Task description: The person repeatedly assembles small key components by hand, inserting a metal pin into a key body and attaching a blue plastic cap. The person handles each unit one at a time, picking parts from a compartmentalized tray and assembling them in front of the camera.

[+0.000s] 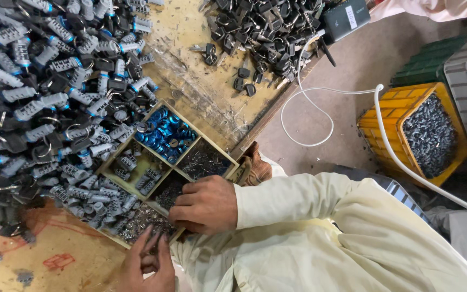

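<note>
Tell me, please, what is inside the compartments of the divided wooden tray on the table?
The divided wooden tray holds blue rings, grey ridged cylinders and small silvery metal parts. The right hand covers part of a near compartment, and the left hand hides its front edge.

Bright blue rings fill one compartment of a pale wooden tray; grey-and-black keys heap at left, a yellow crate holds grey metal parts at right, beside cream sleeves.
</note>
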